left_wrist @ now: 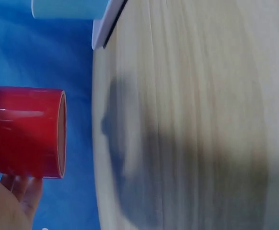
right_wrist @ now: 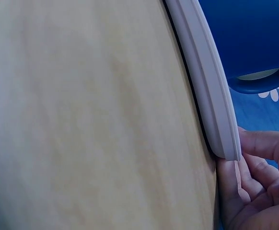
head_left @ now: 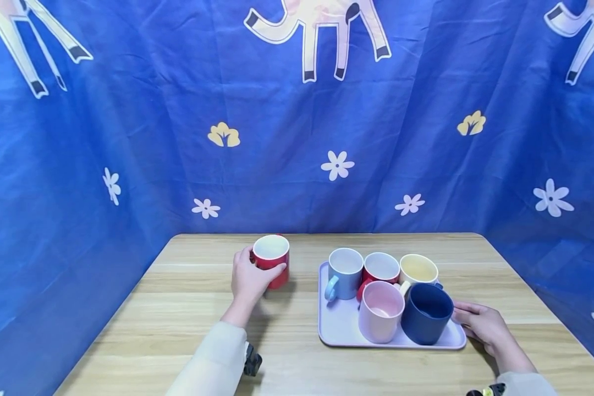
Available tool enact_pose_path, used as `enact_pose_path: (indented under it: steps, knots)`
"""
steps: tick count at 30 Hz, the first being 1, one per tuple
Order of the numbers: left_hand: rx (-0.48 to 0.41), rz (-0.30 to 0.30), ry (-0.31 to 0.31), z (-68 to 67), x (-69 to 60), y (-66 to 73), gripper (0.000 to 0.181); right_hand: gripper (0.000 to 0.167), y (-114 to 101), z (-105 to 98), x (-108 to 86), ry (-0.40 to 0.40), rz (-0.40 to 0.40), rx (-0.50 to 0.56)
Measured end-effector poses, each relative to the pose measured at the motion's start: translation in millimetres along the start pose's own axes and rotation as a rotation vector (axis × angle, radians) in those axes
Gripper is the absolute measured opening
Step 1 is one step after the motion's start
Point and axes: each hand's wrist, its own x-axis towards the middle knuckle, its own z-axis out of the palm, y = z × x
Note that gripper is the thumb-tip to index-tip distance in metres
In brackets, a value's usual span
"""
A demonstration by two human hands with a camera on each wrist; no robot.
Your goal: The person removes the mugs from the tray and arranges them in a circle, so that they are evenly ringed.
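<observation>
My left hand grips a red mug with a white inside, left of the tray. In the left wrist view this mug is held clear of the wooden table, its base showing. At the right end of the lilac tray, my right hand holds the edge. The right wrist view has the thumb on the tray's rim and other fingers beneath it. Standing on the tray are a light blue mug, another red mug, a cream mug, a pink mug and a navy mug.
The wooden table ends at a blue patterned curtain behind and at both sides. Mugs on the tray stand close together, with some handles between them. A bare strip of tray lies at its front left.
</observation>
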Motion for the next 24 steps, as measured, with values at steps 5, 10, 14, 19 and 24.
enact_pose_path:
  steps: [5,10,14,19,24]
  knots:
    - [0.037,-0.049,0.008,0.9,8.2,-5.3,0.083,0.052,0.7,0.1,-0.1,0.002,0.001,0.005]
    - [0.049,-0.082,0.007,2.3,15.4,-11.6,0.084,0.051,0.6,0.3,0.0,0.010,0.002,-0.007]
    - [0.049,-0.103,0.016,5.0,19.5,-18.8,0.084,0.052,-0.1,-0.6,0.6,0.019,0.008,-0.031]
    - [0.046,-0.118,0.034,8.5,23.0,-25.9,0.085,0.052,-0.3,-0.7,1.2,0.022,0.013,-0.035]
    - [0.031,-0.137,0.065,12.4,25.4,-30.7,0.085,0.052,0.8,-0.1,1.7,0.024,0.004,-0.041]
